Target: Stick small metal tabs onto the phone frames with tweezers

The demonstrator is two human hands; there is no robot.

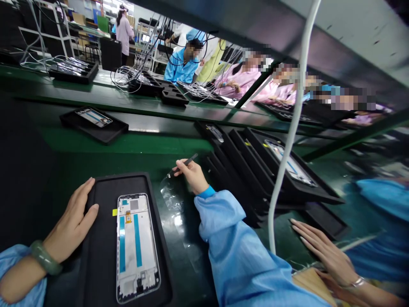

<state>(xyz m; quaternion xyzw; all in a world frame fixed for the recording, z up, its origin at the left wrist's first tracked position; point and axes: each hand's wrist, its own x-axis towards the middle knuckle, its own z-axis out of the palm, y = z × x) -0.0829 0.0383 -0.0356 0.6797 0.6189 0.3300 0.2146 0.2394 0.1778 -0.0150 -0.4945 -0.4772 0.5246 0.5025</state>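
While right hand [191, 175] pinches tweezers [187, 162] over clear film [172, 196] beside black tray [128, 179], left hand [70, 221] lies spread on its rim | phone frame [137, 247] sits bare inside tray

Light: ceiling lamps [92, 5] are shining brightly from the far room.
Glare: a clear plastic film [172, 196] and the green bench mat [182, 238] are throwing white highlights.
Shadow: the bench's left end [22, 170] is sinking into near-black.
Distortion: the overhead shelf [351, 42] is bowing toward the frame's edges.
Blur: a co-worker's blue sleeve [380, 200] is smearing out of focus.
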